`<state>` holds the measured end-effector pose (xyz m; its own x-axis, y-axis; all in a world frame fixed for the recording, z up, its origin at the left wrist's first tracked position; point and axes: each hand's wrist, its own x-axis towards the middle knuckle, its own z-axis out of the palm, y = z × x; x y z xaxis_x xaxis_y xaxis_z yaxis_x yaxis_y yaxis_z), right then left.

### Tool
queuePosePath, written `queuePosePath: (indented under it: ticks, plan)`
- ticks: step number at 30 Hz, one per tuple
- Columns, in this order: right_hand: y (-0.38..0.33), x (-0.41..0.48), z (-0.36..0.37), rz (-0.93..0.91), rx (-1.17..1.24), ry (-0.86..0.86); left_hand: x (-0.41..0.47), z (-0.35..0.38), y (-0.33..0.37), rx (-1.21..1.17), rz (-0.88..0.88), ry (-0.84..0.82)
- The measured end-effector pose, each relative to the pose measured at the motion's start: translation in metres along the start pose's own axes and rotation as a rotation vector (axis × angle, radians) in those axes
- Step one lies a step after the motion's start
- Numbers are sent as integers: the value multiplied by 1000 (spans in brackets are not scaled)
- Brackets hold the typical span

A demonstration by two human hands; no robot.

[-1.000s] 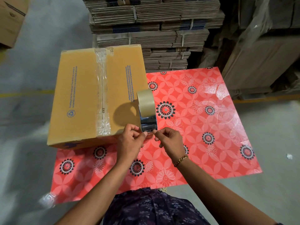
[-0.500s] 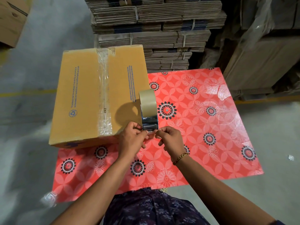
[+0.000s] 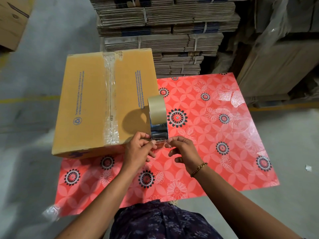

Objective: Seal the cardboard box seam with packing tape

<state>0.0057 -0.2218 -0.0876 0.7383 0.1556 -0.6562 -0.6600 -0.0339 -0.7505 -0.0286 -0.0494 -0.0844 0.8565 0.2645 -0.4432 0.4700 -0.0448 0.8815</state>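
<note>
A closed brown cardboard box (image 3: 86, 104) sits on the left part of a red flowered table. Clear tape (image 3: 110, 100) runs along its centre seam from the far edge to the near edge. A tan roll of packing tape (image 3: 157, 109) in a shiny metal dispenser (image 3: 159, 132) stands upright on the box's near right corner. My left hand (image 3: 138, 150) and my right hand (image 3: 184, 150) meet just below the dispenser's cutter. Their fingertips pinch the loose clear tape end (image 3: 160, 143) from either side.
The red flowered table top (image 3: 215, 135) stretches to the right of the box. Stacks of bundled flat cardboard (image 3: 164, 31) stand behind the table, and wrapped pallets (image 3: 284, 57) are at the right. Another box (image 3: 12, 23) lies on the grey floor at the far left.
Both hands stay at the dispenser's cutter on the tape end. The right hand's lower fingers have spread slightly. Box and roll have not moved.
</note>
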Motion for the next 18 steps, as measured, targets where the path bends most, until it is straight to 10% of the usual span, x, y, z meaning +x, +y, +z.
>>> queuePosePath:
  ticks: [13, 18]
  plan:
    - [-114, 11, -8, -303, -392, 20, -11, -16, 8, 231, 196, 110]
    - [-128, 27, 12, -238, -279, -101, 2, -19, 43, -183, 98, 4]
